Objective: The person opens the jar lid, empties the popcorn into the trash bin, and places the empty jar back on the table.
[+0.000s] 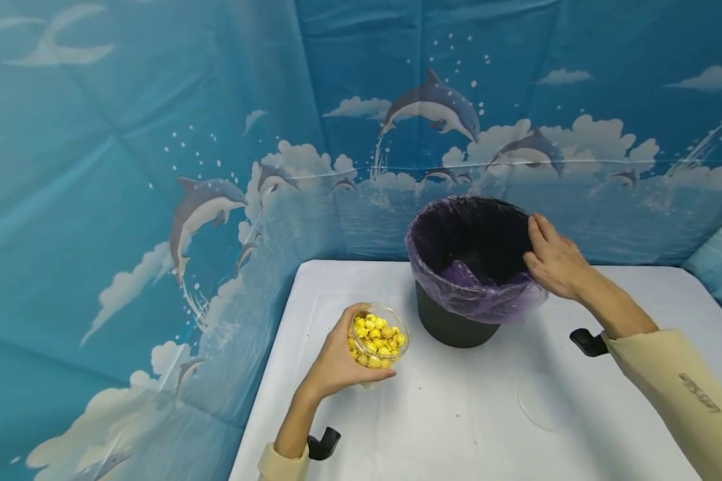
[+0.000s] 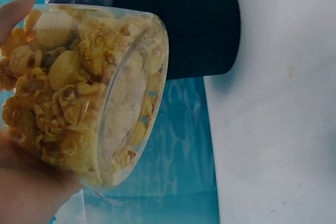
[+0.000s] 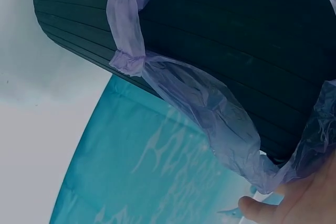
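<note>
My left hand [image 1: 337,357] grips a clear plastic jar [image 1: 378,367] of yellow popcorn [image 1: 380,336], its open top showing in the head view. The left wrist view shows the side and bottom of the jar [image 2: 113,114], with popcorn pressed against the wall. My right hand [image 1: 556,260] pinches the right rim of a black trash bin [image 1: 451,317]. A thin purple bag [image 1: 487,300] lines the bin and hangs over its rim. In the right wrist view, the bag [image 3: 210,119] droops down the ribbed side of the bin near my right hand [image 3: 299,203].
A white table [image 1: 445,427] carries the bin near its back edge, with small dark crumbs scattered about. A clear round lid-like disc [image 1: 538,401] lies at the right. Blue dolphin-print sheeting [image 1: 361,133] rises behind and to the left.
</note>
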The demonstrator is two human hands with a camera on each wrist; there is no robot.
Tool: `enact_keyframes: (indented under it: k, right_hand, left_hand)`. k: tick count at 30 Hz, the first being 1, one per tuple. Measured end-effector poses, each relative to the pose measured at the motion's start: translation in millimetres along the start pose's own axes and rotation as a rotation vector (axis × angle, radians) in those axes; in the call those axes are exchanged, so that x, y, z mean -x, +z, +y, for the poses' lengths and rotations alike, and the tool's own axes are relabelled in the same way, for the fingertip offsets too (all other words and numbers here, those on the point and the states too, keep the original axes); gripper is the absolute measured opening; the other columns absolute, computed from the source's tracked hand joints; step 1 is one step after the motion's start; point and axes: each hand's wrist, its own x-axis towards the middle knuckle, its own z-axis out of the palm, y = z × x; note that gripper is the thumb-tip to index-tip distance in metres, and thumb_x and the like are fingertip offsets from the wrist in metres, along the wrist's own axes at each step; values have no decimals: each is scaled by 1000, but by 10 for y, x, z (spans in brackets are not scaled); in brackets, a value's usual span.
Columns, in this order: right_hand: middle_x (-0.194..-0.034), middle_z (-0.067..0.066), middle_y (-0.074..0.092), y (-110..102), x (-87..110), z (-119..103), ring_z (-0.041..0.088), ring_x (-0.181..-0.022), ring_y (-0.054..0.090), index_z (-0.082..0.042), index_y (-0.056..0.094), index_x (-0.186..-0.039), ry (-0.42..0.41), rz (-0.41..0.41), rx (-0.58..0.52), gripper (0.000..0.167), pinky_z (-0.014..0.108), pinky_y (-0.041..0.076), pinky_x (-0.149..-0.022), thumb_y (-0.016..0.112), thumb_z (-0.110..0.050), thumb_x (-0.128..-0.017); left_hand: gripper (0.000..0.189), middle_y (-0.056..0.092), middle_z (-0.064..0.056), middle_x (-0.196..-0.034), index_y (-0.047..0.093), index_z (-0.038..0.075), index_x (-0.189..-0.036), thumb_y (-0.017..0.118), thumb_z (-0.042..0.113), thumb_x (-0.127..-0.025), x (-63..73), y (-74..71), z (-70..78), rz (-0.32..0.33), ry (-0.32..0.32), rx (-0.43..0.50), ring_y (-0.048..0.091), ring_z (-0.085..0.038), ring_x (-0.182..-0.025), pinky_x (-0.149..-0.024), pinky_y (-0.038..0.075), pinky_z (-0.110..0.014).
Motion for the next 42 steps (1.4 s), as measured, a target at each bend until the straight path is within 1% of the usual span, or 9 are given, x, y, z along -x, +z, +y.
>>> enact_keyframes:
  k: [6,11,17,22,25,30,35,38,42]
  right_hand:
    - [-165,42,0,-22,-47,-33,59,-152,12,18,0,-157,10,-22,9,69,75,18,-115,31,-15,-104]
    - [-165,41,-3,-67,-53,-37,59,-152,11,18,-2,-157,29,-42,10,69,75,16,-117,29,-15,-105]
    - [-166,40,-3,-63,-14,-11,57,-154,10,16,-2,-158,34,-21,-3,69,75,15,-117,28,-16,-105]
    - [-166,39,-3,-50,-8,-20,55,-155,9,16,-2,-158,37,-8,-7,69,75,16,-117,28,-17,-105]
    - [-167,38,-3,-39,-9,-29,55,-155,9,15,-2,-158,41,-12,-10,69,74,15,-117,28,-18,-105]
    - [-167,38,-3,-6,15,-10,55,-155,9,15,-2,-158,53,-24,-7,70,74,15,-118,29,-17,-105]
    - [-167,38,-3,-5,16,-17,56,-154,11,15,-3,-159,65,-27,-2,70,75,15,-118,30,-17,-106]
    - [-167,38,-3,-9,17,-21,56,-153,11,15,-3,-159,70,-29,2,70,75,15,-118,29,-17,-106]
    - [-167,38,-3,-10,16,-28,56,-154,11,15,-3,-159,72,-30,5,70,74,15,-118,30,-18,-106]
  left_hand:
    - [109,51,-5,-148,38,24,-152,100,27,-62,-333,-231,171,27,54,-60,55,-24,-133,-109,51,-52]
    - [111,50,-10,-149,36,17,-155,100,25,-64,-703,-436,375,36,105,-113,55,-30,-134,-108,51,-53]
    - [112,49,-14,-150,34,14,-157,98,29,-66,-1176,-605,597,13,154,-224,54,-32,-134,-109,51,-54]
    - [114,48,-17,-151,32,9,-157,97,33,-67,-1525,-687,733,-13,197,-345,54,-33,-134,-109,50,-56]
    - [116,47,-16,-154,31,9,-158,97,35,-66,-1682,-699,810,-34,213,-408,53,-34,-135,-111,47,-57]
    - [119,42,-12,-160,30,11,-160,96,41,-65,-1893,-648,951,-79,240,-519,46,-33,-144,-119,36,-63]
    - [120,38,-10,-164,29,11,-161,97,43,-66,-2041,-585,1086,-122,265,-618,35,-31,-153,-123,26,-66]
    - [120,38,-10,-164,29,11,-160,97,43,-67,-2103,-528,1150,-154,279,-695,34,-30,-154,-123,27,-64]
    - [119,39,-12,-162,29,12,-160,96,46,-68,-2169,-444,1229,-196,300,-801,36,-31,-152,-120,31,-60]
